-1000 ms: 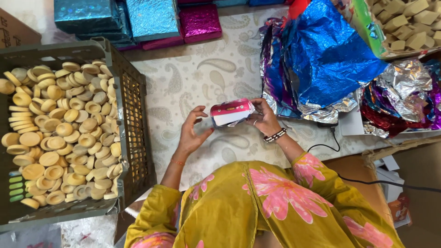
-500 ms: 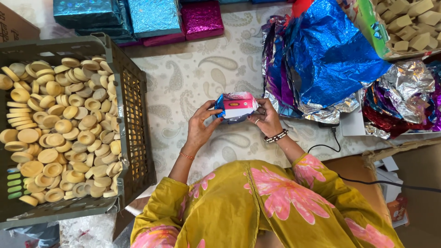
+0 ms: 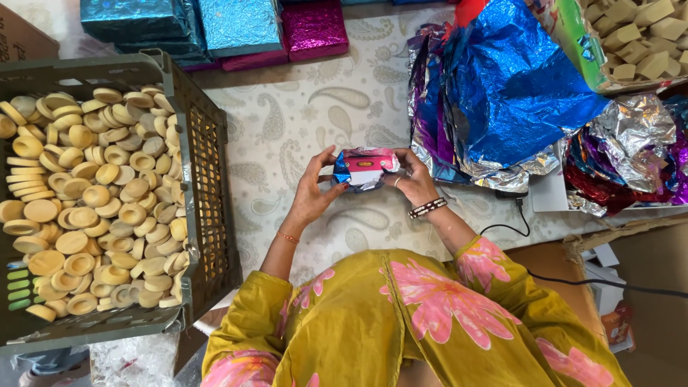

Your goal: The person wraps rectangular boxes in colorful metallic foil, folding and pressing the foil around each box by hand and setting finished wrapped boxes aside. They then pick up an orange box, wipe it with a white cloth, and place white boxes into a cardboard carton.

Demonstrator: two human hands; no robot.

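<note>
Soft, even daylight falls over my work, bright with hardly any hard shadows; only a faint one sits under my hands. Glare flashes off the crumpled blue foil (image 3: 523,86) and the silver foil (image 3: 631,136). Focus is sharp at centre, and the crate (image 3: 208,179) bows outward near the edge.

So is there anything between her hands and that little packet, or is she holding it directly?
Nothing visible stands between them. The left hand and the right hand both grip the small foil-wrapped packet directly, one at each end, above the patterned cloth. The crate of round pieces and the foil sheets lie off to the sides.
</note>
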